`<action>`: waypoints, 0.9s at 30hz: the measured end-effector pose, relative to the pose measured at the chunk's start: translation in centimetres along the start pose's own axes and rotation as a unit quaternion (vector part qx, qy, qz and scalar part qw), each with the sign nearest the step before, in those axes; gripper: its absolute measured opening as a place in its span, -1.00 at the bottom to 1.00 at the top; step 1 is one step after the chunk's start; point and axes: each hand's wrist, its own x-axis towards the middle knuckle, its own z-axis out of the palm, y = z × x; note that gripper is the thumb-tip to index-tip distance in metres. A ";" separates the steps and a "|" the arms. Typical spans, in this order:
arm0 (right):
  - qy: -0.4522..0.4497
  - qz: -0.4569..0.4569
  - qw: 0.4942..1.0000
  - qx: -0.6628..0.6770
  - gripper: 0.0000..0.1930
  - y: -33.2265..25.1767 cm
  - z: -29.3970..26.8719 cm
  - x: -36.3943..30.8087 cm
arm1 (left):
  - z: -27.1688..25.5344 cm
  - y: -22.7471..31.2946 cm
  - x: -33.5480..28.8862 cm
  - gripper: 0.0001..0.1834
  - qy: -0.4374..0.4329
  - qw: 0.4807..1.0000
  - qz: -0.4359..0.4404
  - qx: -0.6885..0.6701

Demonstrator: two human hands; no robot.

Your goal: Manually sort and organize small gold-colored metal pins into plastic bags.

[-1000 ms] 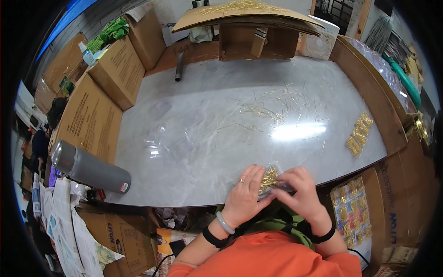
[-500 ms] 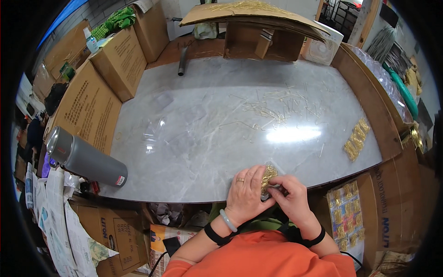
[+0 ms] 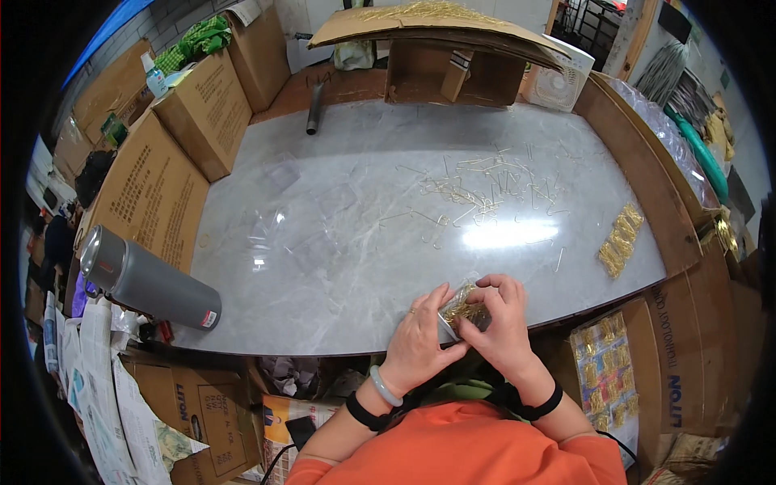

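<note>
At the table's near edge, my left hand (image 3: pixel 416 338) grips a small clear plastic box (image 3: pixel 444 325) from its left side. Gold wire hooks (image 3: pixel 462 309) fill the box in a dense tangle. My right hand (image 3: pixel 503 327) bends over the box from the right, its thumb and fingers closed on the hooks at the top; its fingers partly cover them. Loose gold wire hooks (image 3: pixel 485 190) lie scattered on the table beyond my hands. Farther right sits a row of bundled gold hooks (image 3: pixel 621 241).
Clear plastic pieces (image 3: pixel 335 198) lie on the left of the grey marbled tabletop (image 3: pixel 347 299). A grey tumbler (image 3: pixel 158 279) lies tilted at the left edge. Cardboard boxes (image 3: pixel 206 113) line the left side, an open carton (image 3: pixel 453 73) the back. A dark tube (image 3: pixel 314 109) stands far left.
My left hand has opened wider around the box and shifted slightly left. My right hand has risen over the box top, fingers now on the hooks. The view has shifted a little.
</note>
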 end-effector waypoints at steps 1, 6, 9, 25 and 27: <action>-0.001 0.000 1.000 0.011 -0.63 0.5 0.3 -0.3 | 0.0 0.0 0.0 0.05 -0.001 1.000 0.001 0.001; 0.016 0.010 0.997 0.080 -0.72 0.6 -0.1 -0.6 | -0.2 0.3 0.2 0.00 -0.008 1.000 -0.003 0.011; 0.036 0.008 0.993 0.108 -0.77 1.7 -0.5 -1.0 | -0.2 0.6 0.5 -0.03 0.003 1.000 0.009 0.027; 0.004 -0.081 0.997 0.008 -0.56 -0.3 -0.9 0.9 | 0.6 -0.3 -0.2 -0.08 0.002 0.999 0.001 0.042; 0.008 -0.075 0.997 0.003 -0.52 0.6 0.1 0.7 | 0.4 -0.2 -0.1 -0.07 -0.004 0.999 0.003 0.042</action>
